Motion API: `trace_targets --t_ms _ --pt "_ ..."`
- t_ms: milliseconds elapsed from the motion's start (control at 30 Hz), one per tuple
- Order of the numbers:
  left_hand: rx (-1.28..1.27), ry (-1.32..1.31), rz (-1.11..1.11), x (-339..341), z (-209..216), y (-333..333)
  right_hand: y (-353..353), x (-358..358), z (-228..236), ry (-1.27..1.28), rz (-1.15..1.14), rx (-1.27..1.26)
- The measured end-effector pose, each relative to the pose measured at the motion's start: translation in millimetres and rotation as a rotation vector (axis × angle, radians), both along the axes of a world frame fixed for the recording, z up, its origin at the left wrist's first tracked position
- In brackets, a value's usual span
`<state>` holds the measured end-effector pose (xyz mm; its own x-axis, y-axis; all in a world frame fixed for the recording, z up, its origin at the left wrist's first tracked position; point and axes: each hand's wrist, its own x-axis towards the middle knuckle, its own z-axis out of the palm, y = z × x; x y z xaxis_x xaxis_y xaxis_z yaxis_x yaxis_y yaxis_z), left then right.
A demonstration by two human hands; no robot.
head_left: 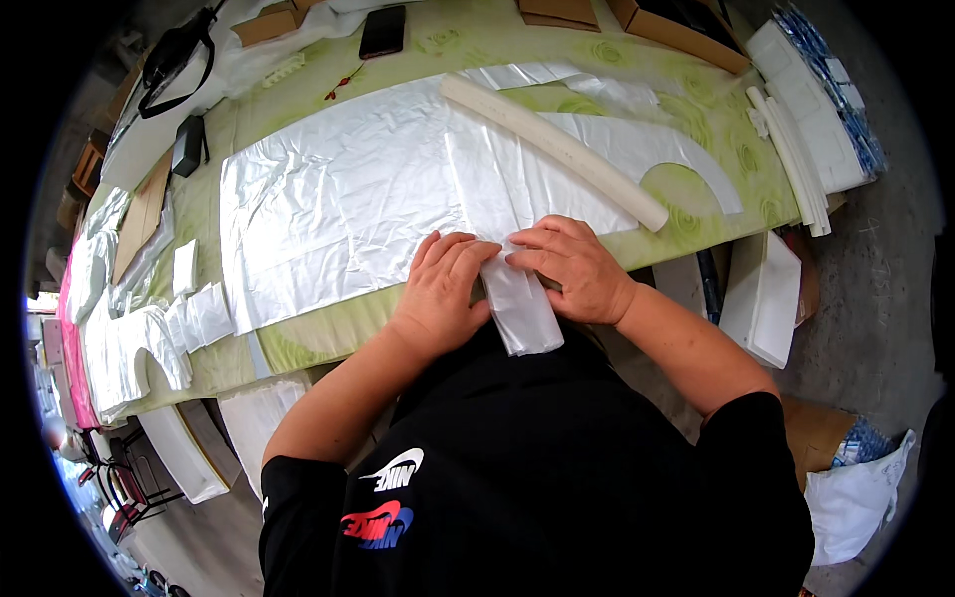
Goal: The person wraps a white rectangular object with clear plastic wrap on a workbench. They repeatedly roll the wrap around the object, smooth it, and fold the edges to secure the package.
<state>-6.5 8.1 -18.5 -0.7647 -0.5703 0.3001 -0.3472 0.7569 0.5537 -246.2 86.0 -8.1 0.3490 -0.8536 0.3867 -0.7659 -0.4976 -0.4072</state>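
Observation:
A folded strip of shiny whitish plastic film hangs over the table's near edge toward my body. My left hand is at its left side, the curled fingertips pressing on the film. From the right, my right hand bends its fingers over the strip and grips its edge, with the thumb lower down. Beyond both hands the strip runs up onto a wide, creased silvery plastic sheet spread across the table. The undersides of the fingers are hidden.
A long pale tube lies slanted across the sheet. The table has a green patterned cover. A phone and a dark box-shaped object lie farther back. Folded film pieces are at left, white strips at right.

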Motion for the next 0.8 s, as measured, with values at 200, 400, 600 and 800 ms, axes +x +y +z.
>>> trace_targets --t_ms 200,400,600,800 --pt "0.087 0.019 0.130 -3.6 6.0 2.2 -22.4 5.2 -0.7 -0.289 -0.016 0.086" --pt "0.111 0.100 0.245 -9.5 -9.1 -7.8 -41.5 20.6 15.1 -0.394 -0.425 0.551" --pt "0.144 0.006 0.317 -14.7 2.3 -6.9 -55.8 21.2 15.7 -0.254 -0.485 0.621" --pt "0.201 0.277 0.324 -18.5 -10.0 -9.8 -60.3 23.4 15.2 -0.198 -0.495 0.649"
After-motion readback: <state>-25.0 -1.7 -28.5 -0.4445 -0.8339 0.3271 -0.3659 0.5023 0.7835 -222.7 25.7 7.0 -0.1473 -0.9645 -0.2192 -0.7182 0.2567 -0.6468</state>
